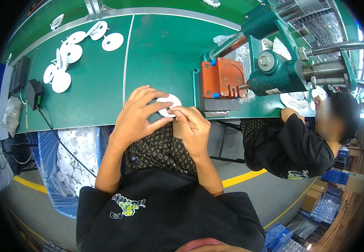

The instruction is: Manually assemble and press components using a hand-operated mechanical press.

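Note:
Near the front edge of the green table, my left hand [139,112] grips a round white plastic disc [173,100] by its rim, thumb below and fingers over the top. My right hand [193,126] is closed at the disc's lower middle, thumb and forefinger pinched together against it. Whether a small part sits in that pinch is hidden. Just right of my hands stands a press with an orange fixture block [226,77]; neither hand touches it.
Several white discs [61,82] lie on the table's [165,50] far left. A green arm press [270,63] rises at the right. Below left, a blue-lined bin [56,197] holds many discs. A black cable hangs beside it. A co-worker [291,143] sits at the right.

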The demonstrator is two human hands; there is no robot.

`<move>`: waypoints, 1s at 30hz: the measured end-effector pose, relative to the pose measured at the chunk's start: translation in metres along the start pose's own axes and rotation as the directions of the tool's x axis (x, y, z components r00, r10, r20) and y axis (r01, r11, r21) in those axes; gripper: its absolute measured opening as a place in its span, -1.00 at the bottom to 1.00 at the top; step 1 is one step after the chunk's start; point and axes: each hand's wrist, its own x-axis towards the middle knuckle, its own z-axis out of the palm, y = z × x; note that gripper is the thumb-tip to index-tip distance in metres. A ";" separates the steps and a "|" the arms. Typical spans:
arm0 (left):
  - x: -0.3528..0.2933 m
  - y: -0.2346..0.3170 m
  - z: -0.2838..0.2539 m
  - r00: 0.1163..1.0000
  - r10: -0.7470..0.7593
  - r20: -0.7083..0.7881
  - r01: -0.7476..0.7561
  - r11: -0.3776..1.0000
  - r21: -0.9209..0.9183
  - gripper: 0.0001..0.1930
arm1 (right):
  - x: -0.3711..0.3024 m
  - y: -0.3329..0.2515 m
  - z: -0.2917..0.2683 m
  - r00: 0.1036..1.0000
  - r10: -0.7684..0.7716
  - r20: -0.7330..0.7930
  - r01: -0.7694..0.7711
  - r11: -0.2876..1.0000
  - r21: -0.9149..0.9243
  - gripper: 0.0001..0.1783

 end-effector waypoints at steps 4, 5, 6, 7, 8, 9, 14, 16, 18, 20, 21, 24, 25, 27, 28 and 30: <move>0.001 0.001 -0.001 1.000 -0.011 -0.021 0.011 1.000 0.003 -0.65 | 0.006 -0.014 0.006 0.999 -0.046 0.007 0.047 0.990 -0.135 -0.85; 0.003 0.002 -0.001 0.999 -0.022 -0.036 0.022 1.000 0.004 -0.65 | 0.007 -0.018 0.008 1.000 -0.024 0.001 0.024 0.979 -0.201 -0.83; 0.004 0.003 -0.001 1.000 -0.012 -0.029 0.012 1.000 0.004 -0.65 | 0.006 -0.015 0.008 1.000 -0.023 -0.012 0.020 0.979 -0.202 -0.83; 0.005 0.005 -0.001 1.000 -0.026 -0.015 0.026 1.000 -0.002 -0.66 | 0.004 -0.008 0.007 0.989 -0.148 0.004 0.146 0.967 -0.208 -0.80; 0.007 0.004 -0.002 0.999 -0.038 -0.002 0.038 0.999 -0.005 -0.68 | 0.004 -0.001 0.008 0.961 -0.274 0.019 0.272 0.939 -0.212 -0.76; 0.007 0.004 -0.002 1.000 -0.023 0.005 0.023 1.000 -0.002 -0.68 | 0.003 0.002 0.006 0.939 -0.343 0.023 0.337 0.903 -0.265 -0.70; -0.003 0.000 0.009 0.993 0.022 -0.118 -0.034 0.994 -0.103 -0.74 | -0.043 0.000 -0.021 0.955 -0.294 -0.051 0.267 0.918 -0.293 -0.60; 0.011 0.026 0.009 0.962 0.135 -0.236 -0.145 0.989 -0.026 -0.73 | -0.076 0.020 -0.029 0.974 -0.187 -0.130 0.158 0.965 -0.210 -0.64; 0.033 0.052 0.013 0.914 0.310 -0.262 -0.307 0.950 0.054 -0.72 | -0.100 0.028 -0.030 0.992 -0.018 -0.123 -0.003 0.986 -0.169 -0.66; 0.055 0.063 0.030 0.890 0.363 -0.276 -0.351 0.932 0.093 -0.71 | -0.118 0.038 -0.024 0.986 0.093 -0.136 -0.110 0.986 -0.123 -0.72; 0.065 0.062 0.041 0.893 0.375 -0.249 -0.350 0.926 0.138 -0.66 | -0.120 0.034 -0.022 0.985 0.110 -0.131 -0.123 0.987 -0.100 -0.73; 0.091 0.065 0.058 0.925 0.327 -0.194 -0.282 0.932 0.226 -0.57 | -0.122 0.028 -0.021 0.989 0.107 -0.105 -0.114 0.991 -0.064 -0.76; 0.096 0.066 0.061 0.954 0.252 -0.164 -0.201 0.941 0.273 -0.53 | -0.118 0.027 -0.023 0.993 0.059 -0.103 -0.067 0.995 -0.075 -0.76; 0.094 0.059 0.062 0.955 0.255 -0.151 -0.209 0.940 0.269 -0.51 | -0.105 0.023 -0.030 0.989 -0.044 -0.143 0.029 0.995 -0.100 -0.77; 0.092 0.057 0.061 0.960 0.247 -0.135 -0.206 0.942 0.264 -0.49 | -0.093 0.021 -0.039 0.978 -0.099 -0.184 0.078 0.990 -0.119 -0.77; 0.089 0.062 0.056 0.957 0.259 -0.134 -0.214 0.935 0.285 -0.52 | -0.047 0.005 -0.074 0.874 -0.355 -0.331 0.259 0.918 -0.301 -0.74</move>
